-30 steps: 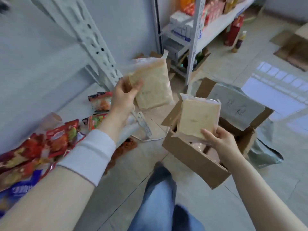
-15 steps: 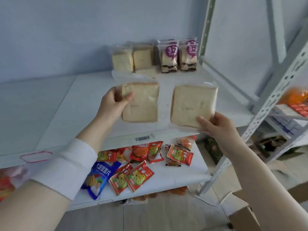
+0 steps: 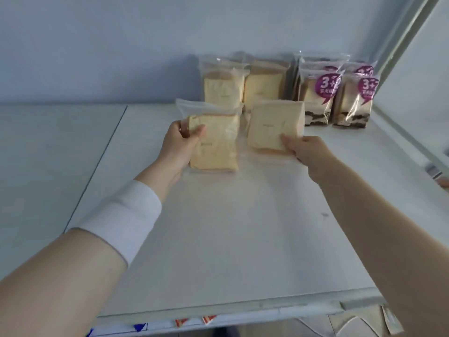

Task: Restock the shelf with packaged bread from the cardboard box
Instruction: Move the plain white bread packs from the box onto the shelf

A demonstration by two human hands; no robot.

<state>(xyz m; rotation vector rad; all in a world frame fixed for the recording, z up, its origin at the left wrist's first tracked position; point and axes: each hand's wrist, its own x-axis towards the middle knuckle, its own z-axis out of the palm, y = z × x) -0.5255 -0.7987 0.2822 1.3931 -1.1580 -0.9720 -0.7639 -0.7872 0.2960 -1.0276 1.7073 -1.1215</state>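
Two packs of sliced bread are out over the white shelf [image 3: 230, 239], one in each hand. The left pack [image 3: 216, 144] is gripped at its upper left corner by the left hand [image 3: 178, 147], thumb across the front and fingers curled behind. The right pack [image 3: 272, 125] is pinched at its lower right corner by the right hand [image 3: 307, 152], thumb on the face. They sit side by side with a small gap, and honestly I can't tell if either bottom edge is touching the board. Just behind them two plain bread packs [image 3: 223, 91] stand upright against the wall [image 3: 121, 45], and right of those are purple-labelled packs [image 3: 315, 100], upright too. A white cuff [image 3: 121, 215] wraps the left forearm. Bits of colourful packets [image 3: 194, 321] peek out below the shelf's front edge
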